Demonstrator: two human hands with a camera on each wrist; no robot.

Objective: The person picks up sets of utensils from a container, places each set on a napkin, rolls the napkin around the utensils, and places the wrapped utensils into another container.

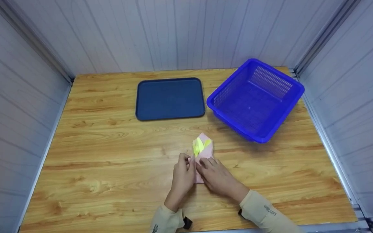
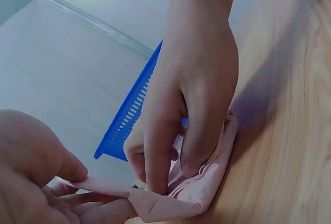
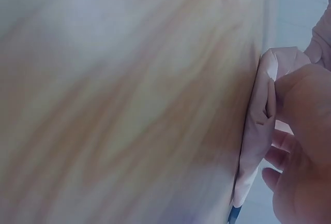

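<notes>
A dark tray [image 1: 170, 99] lies beside a blue basket [image 1: 250, 105].

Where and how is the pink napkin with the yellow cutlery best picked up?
Probably across its near part, coming from both long sides at once. The pink napkin lies narrow and lengthwise, near to far, with the yellow cutlery uncovered only at the far end; a grip there might pull it loose.

matt napkin [image 1: 208, 152], plastic cutlery [image 1: 200, 145], wood-grained table [image 1: 108, 161]
</notes>
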